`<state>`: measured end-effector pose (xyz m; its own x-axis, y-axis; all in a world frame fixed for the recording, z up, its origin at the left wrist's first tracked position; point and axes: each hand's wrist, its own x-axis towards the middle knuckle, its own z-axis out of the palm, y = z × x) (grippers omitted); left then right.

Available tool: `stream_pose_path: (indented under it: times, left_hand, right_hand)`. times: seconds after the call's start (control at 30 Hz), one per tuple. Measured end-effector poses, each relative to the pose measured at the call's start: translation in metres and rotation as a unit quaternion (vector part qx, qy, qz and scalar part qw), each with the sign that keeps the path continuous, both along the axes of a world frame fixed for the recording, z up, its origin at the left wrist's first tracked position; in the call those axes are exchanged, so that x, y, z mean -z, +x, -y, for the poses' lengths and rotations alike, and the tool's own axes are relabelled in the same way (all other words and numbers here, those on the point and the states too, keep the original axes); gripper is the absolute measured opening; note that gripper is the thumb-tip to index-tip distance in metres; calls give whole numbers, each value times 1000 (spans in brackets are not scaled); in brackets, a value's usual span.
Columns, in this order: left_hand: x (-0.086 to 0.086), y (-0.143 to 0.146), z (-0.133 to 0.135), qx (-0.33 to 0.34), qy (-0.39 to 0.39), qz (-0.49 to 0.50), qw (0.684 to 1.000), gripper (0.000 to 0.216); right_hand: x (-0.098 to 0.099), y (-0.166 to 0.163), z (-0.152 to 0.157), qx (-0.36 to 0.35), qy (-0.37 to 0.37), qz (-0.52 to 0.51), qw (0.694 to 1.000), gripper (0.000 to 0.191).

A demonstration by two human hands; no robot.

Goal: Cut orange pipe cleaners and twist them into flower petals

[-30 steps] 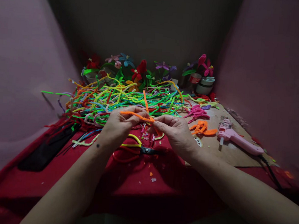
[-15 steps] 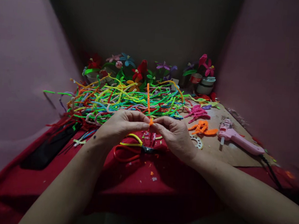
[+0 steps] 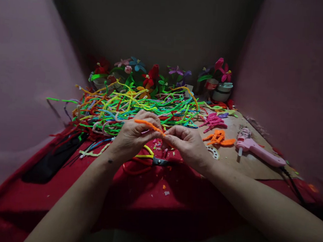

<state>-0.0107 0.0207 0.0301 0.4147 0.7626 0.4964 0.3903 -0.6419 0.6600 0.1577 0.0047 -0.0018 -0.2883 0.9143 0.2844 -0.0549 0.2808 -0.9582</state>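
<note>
Between my two hands runs an orange pipe cleaner (image 3: pixel 149 125), its free end pointing up and left across my left fingers. My left hand (image 3: pixel 138 132) pinches it between thumb and fingers. Close beside, my right hand (image 3: pixel 186 141) grips the same piece at fingertips that almost meet the left ones. The exact grip point is partly hidden by the fingers. Below the hands lie scissors (image 3: pixel 158 161) with red and yellow handles, partly covered by my left hand. Behind the hands spreads a large heap of multicoloured pipe cleaners (image 3: pixel 140 105).
At right, a pink glue gun (image 3: pixel 261 152) rests on a board (image 3: pixel 246 169) beside orange pieces (image 3: pixel 219 138) and pink pieces (image 3: pixel 213 121). A dark phone-like slab (image 3: pixel 50 161) lies left on the red cloth (image 3: pixel 142 200). Pipe-cleaner flowers (image 3: pixel 150 78) stand at the back.
The orange pipe cleaner pointed straight up before; its free end now leans left over my left hand. My left hand has turned and its fingers shifted; the right stayed nearly in place.
</note>
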Motion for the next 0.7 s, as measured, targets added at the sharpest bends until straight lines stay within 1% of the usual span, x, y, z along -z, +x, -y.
stream_pose_path:
  times: [0.03, 0.07, 0.1, 0.17, 0.2, 0.23, 0.27, 0.3, 0.37, 0.43, 0.5, 0.57, 0.63, 0.7]
  left_hand:
    - [1, 1, 0, -2, -44, -1, 999, 12]
    - [2, 1, 1, -1, -108, 1, 994, 15]
    - [2, 2, 2, 6, -182, 7, 983, 18]
    - [3, 3, 3, 32, -315, 36, 948, 21]
    - [3, 4, 3, 46, -355, 59, 932, 22]
    - [4, 5, 3, 51, -370, 80, 924, 22]
    - [4, 6, 3, 48, -365, 91, 925, 21]
    - [4, 6, 3, 39, -346, 93, 933, 20]
    - [4, 7, 3, 11, -288, 72, 955, 20]
    - [4, 7, 2, -11, -235, 37, 971, 19]
    - [4, 7, 2, -22, -203, 21, 979, 19]
    - [4, 6, 2, -24, -190, 16, 981, 20]
    - [4, 6, 1, -25, -186, 19, 982, 20]
    - [4, 6, 1, -27, -186, 25, 982, 19]
  right_hand:
    - [2, 0, 1, 25, 36, 31, 999, 10]
    - [3, 0, 3, 54, 86, 69, 992, 10]
    - [6, 0, 4, 84, 148, 108, 979, 11]
    - [10, 0, 5, 131, 268, 176, 938, 13]
    - [12, 0, 5, 144, 309, 196, 920, 14]
    - [13, 0, 4, 151, 327, 204, 910, 14]
    - [13, 0, 4, 152, 321, 201, 913, 13]
    - [13, 0, 3, 147, 293, 189, 926, 13]
    - [11, -1, 2, 119, 195, 142, 963, 13]
    - [6, -2, 1, 77, 83, 82, 990, 14]
    - [1, -3, 0, 40, -4, 32, 999, 14]
    - [-3, -2, 0, 21, -54, 3, 998, 16]
    - [-6, -1, 0, 14, -73, -12, 997, 18]
    - [-7, 0, 0, 15, -77, -20, 997, 20]
